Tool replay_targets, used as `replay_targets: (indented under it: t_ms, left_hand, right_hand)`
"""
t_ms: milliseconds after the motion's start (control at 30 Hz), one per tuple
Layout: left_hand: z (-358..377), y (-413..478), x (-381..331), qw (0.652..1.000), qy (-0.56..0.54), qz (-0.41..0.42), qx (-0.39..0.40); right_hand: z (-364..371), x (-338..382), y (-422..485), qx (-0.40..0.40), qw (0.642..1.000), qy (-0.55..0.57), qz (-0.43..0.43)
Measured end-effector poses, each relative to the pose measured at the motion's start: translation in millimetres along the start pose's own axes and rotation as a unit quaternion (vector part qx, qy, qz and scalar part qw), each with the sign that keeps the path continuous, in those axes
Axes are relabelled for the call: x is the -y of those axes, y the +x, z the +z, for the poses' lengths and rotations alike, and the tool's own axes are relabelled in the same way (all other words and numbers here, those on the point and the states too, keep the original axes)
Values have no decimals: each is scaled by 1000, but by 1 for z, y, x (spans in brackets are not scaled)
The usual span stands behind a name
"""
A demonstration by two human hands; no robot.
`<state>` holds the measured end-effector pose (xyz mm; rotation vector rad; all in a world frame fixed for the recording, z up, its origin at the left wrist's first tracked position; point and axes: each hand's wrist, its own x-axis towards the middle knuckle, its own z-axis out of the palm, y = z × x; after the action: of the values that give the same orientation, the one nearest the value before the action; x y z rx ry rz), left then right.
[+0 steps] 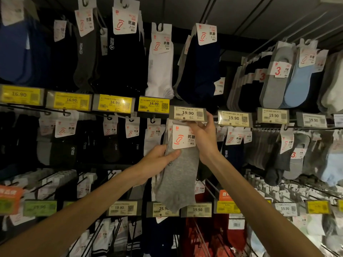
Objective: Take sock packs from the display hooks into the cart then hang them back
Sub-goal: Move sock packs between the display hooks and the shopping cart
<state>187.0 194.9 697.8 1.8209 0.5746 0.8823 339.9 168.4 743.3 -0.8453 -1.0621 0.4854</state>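
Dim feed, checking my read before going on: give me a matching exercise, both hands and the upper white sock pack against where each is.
1 left hand
2 right hand
3 upper white sock pack

A hangs above a yellow 16.90 price tag
B grips the grey sock pack at its left edge
C holds that pack's card top, below a 19.90 price tag

Pairs: 1-B, 2-C, 3-A
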Motion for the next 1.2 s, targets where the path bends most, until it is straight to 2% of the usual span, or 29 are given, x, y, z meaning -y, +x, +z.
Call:
replay_targets:
  t_ms: [167, 633, 700, 767, 867, 967, 1033, 1200]
  left_hand:
    - [2, 0, 1, 1000, -11, 0, -6]
    - [2, 2, 1, 999, -28, -9, -17]
    - [1, 3, 2, 999, -34, -13, -23]
    - [-1, 5, 5, 998, -47, -18, -34]
    - [-2, 7, 11, 996, -74, -21, -50]
    - [-1, 12, 18, 994, -87, -13, -71]
    - [0, 17, 21, 993, -84, -14, -85]
    - [3, 39, 32, 992, -37, -30, -118]
  right_hand:
    - [1, 5, 9, 8, 997, -46, 58]
    - [4, 10, 17, -5, 994, 20, 104]
    - [5, 6, 17, -1, 996, -12, 83]
    - [5, -4, 11, 9, 996, -86, 0]
    - [-1, -27, -6, 22, 959, -232, -163]
    - [-10, -49, -19, 31, 868, -416, -269]
    - [-13, -57, -21, 50, 832, -480, -274]
    - [-12, -68, -4, 75, 810, -537, -222]
